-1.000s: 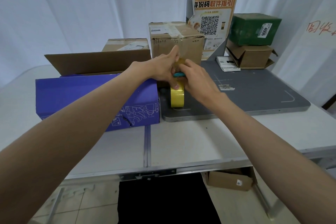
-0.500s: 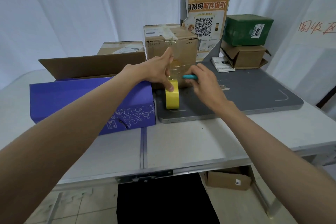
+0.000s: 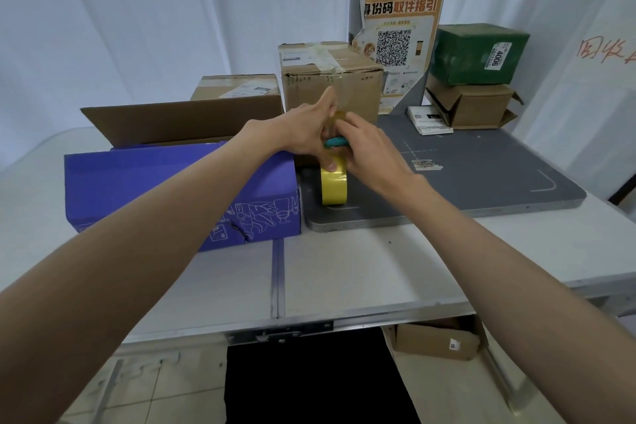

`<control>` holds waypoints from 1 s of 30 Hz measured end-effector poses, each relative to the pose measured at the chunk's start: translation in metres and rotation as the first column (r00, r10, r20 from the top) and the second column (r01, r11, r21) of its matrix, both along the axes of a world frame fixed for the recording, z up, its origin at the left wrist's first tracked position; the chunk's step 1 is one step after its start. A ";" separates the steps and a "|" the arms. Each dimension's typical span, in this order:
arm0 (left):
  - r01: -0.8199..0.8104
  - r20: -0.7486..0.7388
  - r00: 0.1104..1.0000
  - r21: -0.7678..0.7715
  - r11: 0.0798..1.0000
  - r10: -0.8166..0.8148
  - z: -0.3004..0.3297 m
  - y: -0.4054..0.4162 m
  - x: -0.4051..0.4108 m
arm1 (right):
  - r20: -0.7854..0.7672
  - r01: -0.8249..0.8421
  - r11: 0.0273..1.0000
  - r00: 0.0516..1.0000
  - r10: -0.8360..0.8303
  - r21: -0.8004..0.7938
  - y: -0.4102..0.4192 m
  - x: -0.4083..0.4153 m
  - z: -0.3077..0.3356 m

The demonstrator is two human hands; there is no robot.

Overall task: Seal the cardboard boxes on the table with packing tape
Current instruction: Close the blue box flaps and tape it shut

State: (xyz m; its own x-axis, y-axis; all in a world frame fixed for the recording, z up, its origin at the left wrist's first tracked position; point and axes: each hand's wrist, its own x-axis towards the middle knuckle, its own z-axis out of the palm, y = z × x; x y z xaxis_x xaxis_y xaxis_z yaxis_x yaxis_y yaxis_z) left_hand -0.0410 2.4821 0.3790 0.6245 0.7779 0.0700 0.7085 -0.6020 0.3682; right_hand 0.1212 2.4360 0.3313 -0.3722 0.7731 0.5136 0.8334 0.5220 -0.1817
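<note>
A yellow roll of packing tape (image 3: pixel 334 184) stands on edge on the grey mat (image 3: pixel 481 175). My left hand (image 3: pixel 309 134) rests a finger on top of the roll and holds up a stretch of pulled clear tape. My right hand (image 3: pixel 364 144) grips a teal cutter (image 3: pixel 335 142) against that tape, just above the roll. Behind my hands stands a brown cardboard box (image 3: pixel 330 79) with tape across its top. A purple box (image 3: pixel 179 189) with an open cardboard flap lies to the left.
A flat brown box (image 3: pixel 237 89) sits behind the purple one. At the back right a green box (image 3: pixel 478 53) is stacked on an open brown box (image 3: pixel 475 107), beside a small white packet (image 3: pixel 428 120). A QR poster (image 3: pixel 399 41) hangs on a post. The white table (image 3: pixel 361 268) has a seam down its middle.
My right hand moved away from the tape with the teal cutter, then came back against my left hand above the roll. The roll stayed in place.
</note>
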 end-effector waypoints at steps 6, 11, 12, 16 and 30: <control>-0.011 -0.015 1.000 -0.003 1.000 0.011 0.003 -0.005 0.001 | 0.038 0.046 0.998 0.998 -0.047 0.034 -0.004 0.004 -0.001; -0.018 -0.007 1.000 -0.026 1.000 0.017 0.005 -0.009 -0.001 | -0.063 0.183 0.980 0.980 -0.188 -0.076 0.001 0.034 -0.021; -0.019 -0.002 1.000 -0.028 0.999 0.019 0.005 -0.009 -0.001 | -0.124 0.211 0.967 0.965 -0.229 -0.144 0.002 0.039 -0.027; -0.015 0.003 1.000 -0.030 0.999 0.015 0.005 -0.006 -0.001 | -0.310 0.153 0.880 0.897 -0.314 -0.449 0.004 0.044 -0.046; -0.039 0.132 0.991 0.111 0.993 0.024 0.000 -0.005 -0.004 | -0.816 -0.110 0.897 0.474 -0.332 -0.429 -0.010 -0.002 -0.047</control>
State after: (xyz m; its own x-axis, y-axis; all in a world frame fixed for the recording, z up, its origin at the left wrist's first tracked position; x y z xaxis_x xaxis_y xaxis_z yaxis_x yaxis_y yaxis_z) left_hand -0.0449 2.4768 0.3795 0.5796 0.7793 0.2382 0.6780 -0.6234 0.3895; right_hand 0.1196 2.4263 0.2845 0.1876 0.9672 0.1713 0.1786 0.1379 -0.9742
